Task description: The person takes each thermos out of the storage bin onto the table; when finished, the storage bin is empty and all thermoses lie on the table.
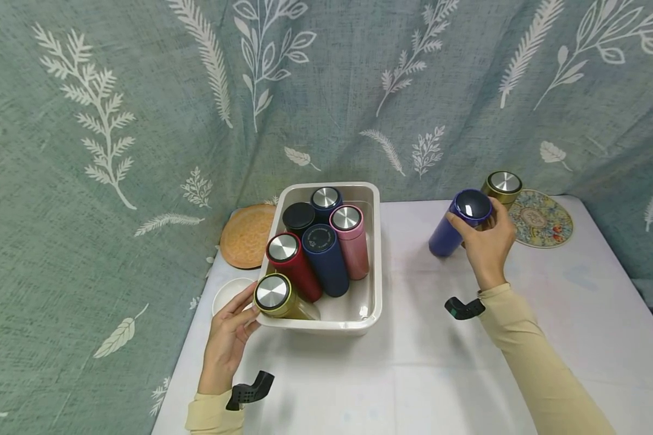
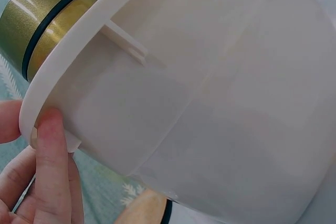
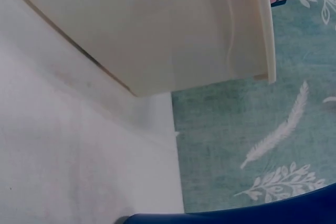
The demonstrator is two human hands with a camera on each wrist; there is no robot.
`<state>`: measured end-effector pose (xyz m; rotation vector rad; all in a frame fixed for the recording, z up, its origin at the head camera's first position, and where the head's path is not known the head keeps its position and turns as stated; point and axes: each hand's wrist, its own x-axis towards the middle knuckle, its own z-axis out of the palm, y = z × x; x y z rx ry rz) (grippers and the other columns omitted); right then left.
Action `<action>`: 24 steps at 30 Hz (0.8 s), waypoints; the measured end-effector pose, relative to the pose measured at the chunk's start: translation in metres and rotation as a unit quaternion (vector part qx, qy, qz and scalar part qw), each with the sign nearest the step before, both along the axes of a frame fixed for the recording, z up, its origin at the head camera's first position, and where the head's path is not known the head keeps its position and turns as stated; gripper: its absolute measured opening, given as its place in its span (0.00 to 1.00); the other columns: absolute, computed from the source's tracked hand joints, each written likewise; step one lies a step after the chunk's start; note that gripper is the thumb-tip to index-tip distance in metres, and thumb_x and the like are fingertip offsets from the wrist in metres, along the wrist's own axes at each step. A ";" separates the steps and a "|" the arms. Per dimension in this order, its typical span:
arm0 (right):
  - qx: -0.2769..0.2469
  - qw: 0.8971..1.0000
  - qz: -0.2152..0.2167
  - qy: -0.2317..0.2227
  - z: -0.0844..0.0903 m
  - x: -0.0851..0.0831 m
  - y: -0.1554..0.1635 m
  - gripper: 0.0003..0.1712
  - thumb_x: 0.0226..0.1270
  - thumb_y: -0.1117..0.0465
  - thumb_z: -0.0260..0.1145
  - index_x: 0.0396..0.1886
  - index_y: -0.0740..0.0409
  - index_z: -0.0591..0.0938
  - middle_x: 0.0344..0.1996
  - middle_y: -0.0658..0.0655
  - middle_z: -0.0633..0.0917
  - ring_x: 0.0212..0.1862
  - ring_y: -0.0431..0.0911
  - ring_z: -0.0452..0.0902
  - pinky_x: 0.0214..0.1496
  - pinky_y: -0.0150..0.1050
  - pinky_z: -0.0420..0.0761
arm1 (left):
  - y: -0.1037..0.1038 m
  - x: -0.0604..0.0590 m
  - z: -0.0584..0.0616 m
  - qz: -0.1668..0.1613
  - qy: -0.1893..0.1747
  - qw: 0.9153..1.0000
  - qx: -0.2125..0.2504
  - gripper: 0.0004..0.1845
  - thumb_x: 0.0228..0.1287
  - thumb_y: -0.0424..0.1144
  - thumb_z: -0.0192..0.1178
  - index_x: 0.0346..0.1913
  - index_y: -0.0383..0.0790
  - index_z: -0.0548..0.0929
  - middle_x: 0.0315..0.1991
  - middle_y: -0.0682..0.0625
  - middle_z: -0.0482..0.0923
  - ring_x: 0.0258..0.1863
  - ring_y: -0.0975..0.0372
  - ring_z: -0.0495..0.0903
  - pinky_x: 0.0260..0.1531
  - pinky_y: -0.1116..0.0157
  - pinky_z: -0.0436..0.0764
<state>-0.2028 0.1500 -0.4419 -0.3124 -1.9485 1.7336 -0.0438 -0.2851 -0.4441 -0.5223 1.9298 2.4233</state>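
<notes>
My right hand (image 1: pixel 490 241) grips a blue thermos bottle (image 1: pixel 447 234) near its dark, glossy top; the bottle leans, and its blue side (image 3: pixel 283 208) fills the lower edge of the right wrist view. At the front left corner of a white plastic bin (image 1: pixel 377 260), my left hand (image 1: pixel 231 335) pinches the rim (image 2: pixel 63 59). Right beside those fingers, a gold thermos (image 1: pixel 272 291) with a silver lid leans in the bin. Behind it are a red thermos (image 1: pixel 299 272), a navy one (image 1: pixel 326 260), a pink one (image 1: pixel 354 244), a black-topped one (image 1: pixel 298 215) and another dark blue one (image 1: pixel 326 198).
Behind my right hand stands another gold thermos (image 1: pixel 503 186), beside a round patterned mat (image 1: pixel 541 220). An orange round board (image 1: pixel 245 235) and a white round dish (image 1: pixel 231 293) lie left of the bin. A green leaf-print curtain (image 1: pixel 348 90) hangs behind the white-covered table (image 1: pixel 413 374).
</notes>
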 end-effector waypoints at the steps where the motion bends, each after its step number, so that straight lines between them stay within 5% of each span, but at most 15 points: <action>1: 0.000 1.000 -0.001 0.000 -0.001 -0.001 0.000 0.40 0.49 0.59 0.82 0.63 0.52 0.77 0.56 0.57 0.83 0.58 0.43 0.82 0.61 0.32 0.80 | 0.000 0.000 0.000 0.000 0.000 1.000 0.000 0.25 0.66 0.25 0.58 0.64 0.44 0.79 0.52 0.58 0.83 0.43 0.70 0.86 0.43 0.70 0.86; 24: 0.006 0.998 0.031 -0.048 -0.004 -0.014 0.002 0.44 0.53 0.58 0.80 0.70 0.49 0.72 0.64 0.59 0.80 0.66 0.49 0.77 0.68 0.38 0.78 | -0.001 -0.001 -0.003 -0.006 0.013 1.000 0.011 0.22 0.67 0.25 0.58 0.58 0.51 0.83 0.51 0.59 0.85 0.41 0.70 0.87 0.41 0.71 0.86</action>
